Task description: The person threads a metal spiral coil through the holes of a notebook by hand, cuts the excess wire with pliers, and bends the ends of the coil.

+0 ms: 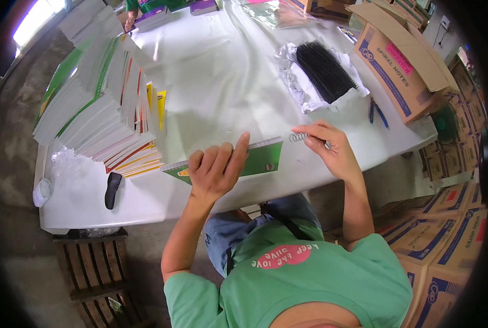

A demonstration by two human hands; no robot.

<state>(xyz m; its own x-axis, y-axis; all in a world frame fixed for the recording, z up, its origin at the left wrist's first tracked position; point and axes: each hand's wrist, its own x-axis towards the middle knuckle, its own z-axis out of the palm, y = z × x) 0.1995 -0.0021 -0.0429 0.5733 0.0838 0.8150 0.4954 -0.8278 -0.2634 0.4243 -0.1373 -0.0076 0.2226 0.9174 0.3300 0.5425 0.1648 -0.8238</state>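
A green-covered notebook (263,158) lies near the table's front edge, its hole-punched white edge on the far side. Across its cover rests my left hand (216,167), fingers bent over it and the index finger reaching past the punched edge. My right hand (329,145) pinches a small spiral wire coil (297,137) between thumb and fingertips. The coil is just beyond the notebook's right end, seemingly apart from it. Farther off to the right, a bundle of black spiral coils (326,71) sits on crumpled white wrapping (301,93).
Tall stacks of unbound notebooks (99,104) lean at the left. A black tool-like object (112,190) lies beside them. Blue-handled pliers (377,113) rest near an open carton (402,71). More cartons (435,240) stand at right. Across the table is another person's hand (130,21).
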